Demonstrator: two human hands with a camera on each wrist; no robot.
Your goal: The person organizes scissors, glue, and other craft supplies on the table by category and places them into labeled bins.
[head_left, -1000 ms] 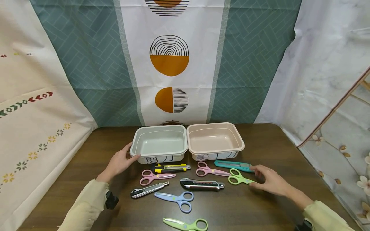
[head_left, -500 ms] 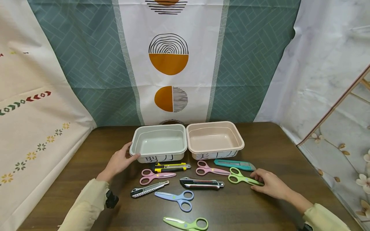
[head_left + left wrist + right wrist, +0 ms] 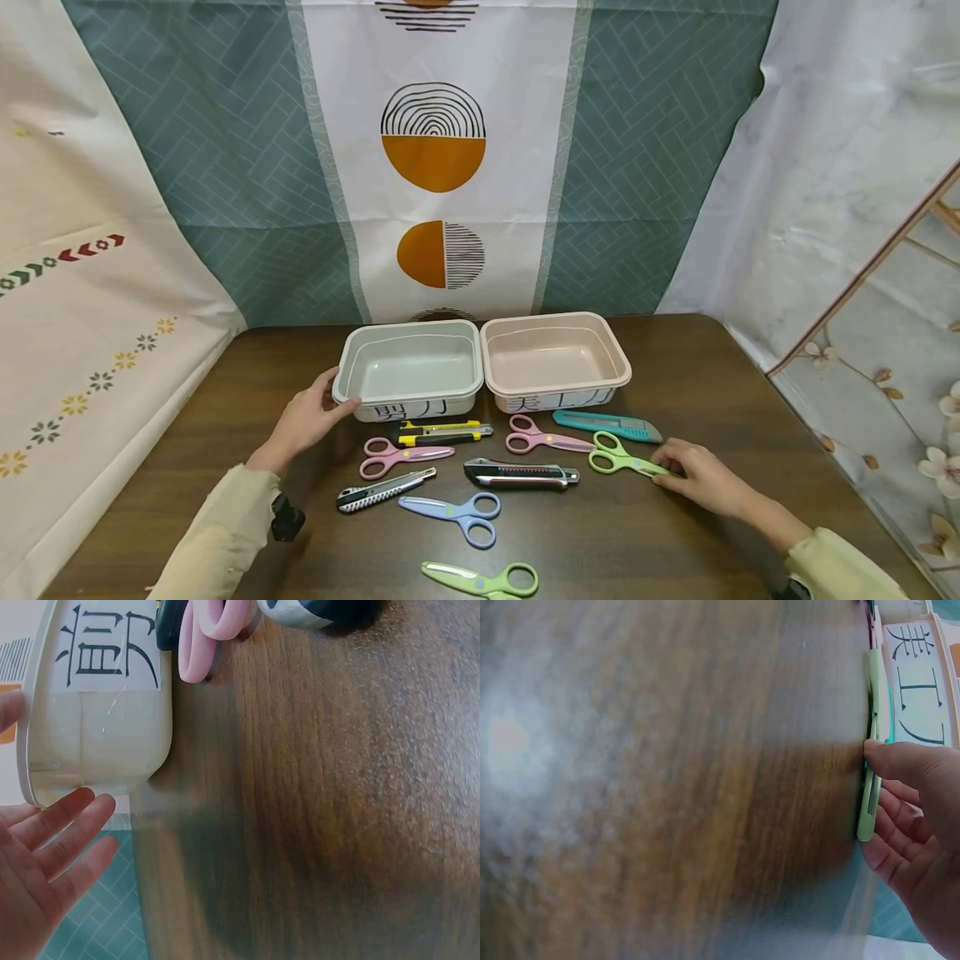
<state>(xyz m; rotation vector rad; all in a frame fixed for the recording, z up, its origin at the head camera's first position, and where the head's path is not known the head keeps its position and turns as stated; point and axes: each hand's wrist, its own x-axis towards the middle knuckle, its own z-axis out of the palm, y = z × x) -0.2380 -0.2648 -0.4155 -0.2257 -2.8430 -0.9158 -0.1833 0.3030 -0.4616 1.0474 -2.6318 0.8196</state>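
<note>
My right hand [image 3: 699,481] pinches the blade end of light green scissors [image 3: 612,458] between thumb and fingers. In the right wrist view these scissors [image 3: 874,697] appear edge-on, low over the wood, with the thumb across them. Their handle loops point left, next to pink scissors [image 3: 546,440]. A teal utility knife [image 3: 609,425] lies just behind. My left hand [image 3: 306,421] holds the near left corner of a grey-green plastic bin [image 3: 420,407], its thumb at the front rim. Its other fingers [image 3: 90,817] lie along the side wall in the left wrist view.
A pinkish-beige bin [image 3: 557,392] stands against the grey-green one, both labelled in front. Before them lie a yellow-black utility knife [image 3: 442,432], pink scissors [image 3: 405,455], a silver-black knife [image 3: 386,491], a black-red knife [image 3: 521,475], blue scissors [image 3: 453,510] and other green scissors [image 3: 480,581].
My right hand has drawn slightly down and away from the teal knife, and its fingers have come together on the green scissors' blades. The left hand stays at the bin corner.
</note>
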